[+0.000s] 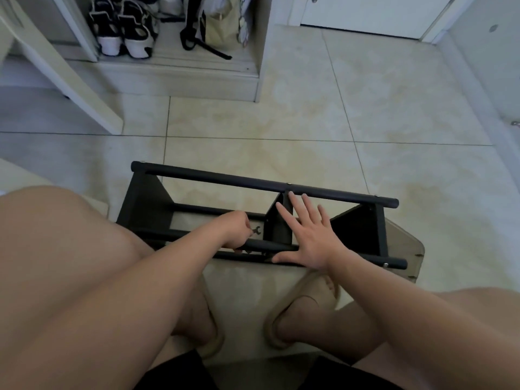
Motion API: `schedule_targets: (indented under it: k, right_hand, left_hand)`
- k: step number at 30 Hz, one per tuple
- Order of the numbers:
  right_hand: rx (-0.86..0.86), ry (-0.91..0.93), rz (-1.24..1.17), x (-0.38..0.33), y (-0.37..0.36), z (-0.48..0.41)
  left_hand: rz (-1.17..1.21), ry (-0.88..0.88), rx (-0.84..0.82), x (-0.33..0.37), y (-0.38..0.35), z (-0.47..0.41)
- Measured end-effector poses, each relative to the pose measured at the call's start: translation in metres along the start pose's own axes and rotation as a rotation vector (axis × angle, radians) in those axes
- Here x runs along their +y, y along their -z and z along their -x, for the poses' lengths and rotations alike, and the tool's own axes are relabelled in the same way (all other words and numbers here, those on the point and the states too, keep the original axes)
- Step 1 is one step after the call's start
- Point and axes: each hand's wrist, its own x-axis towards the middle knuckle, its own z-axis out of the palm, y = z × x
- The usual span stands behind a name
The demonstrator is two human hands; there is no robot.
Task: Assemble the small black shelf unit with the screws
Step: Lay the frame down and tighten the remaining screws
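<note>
At frame centre the right hand [308, 237], spread flat, steadies the shelf [225, 178] while the left hand [235, 232] pinches a wrench [255, 230], probably for tightening.

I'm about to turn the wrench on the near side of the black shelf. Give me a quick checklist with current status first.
1. Tool in grip: the left hand pinches the small wrench. Ok.
2. Wrench seated on a fastener: its open end shows free and the rest is hidden by the fingers. Cannot tell.
3. Frame steadied: the right hand lies flat, fingers spread, across the middle divider, with the thumb by the near rail. Ok.
4. Top joint at the divider: the far rail shows a screw head there. Ok.
5. Spare screws at hand: none plainly visible. Cannot tell.
</note>
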Motion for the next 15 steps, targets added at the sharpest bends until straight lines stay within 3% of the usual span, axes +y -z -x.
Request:
schedule_targets:
  k: [10,15]
  right_hand:
    - [0.056,0.061,0.025,0.019,-0.002,-0.014]
    - [0.087,-0.001,0.001,0.014,-0.003,-0.009]
  left_hand:
    - [0.02,-0.001,-0.28,-0.006,0.018,-0.018]
    - [-0.021,0.064,-0.27,-0.007,0.018,-0.028]
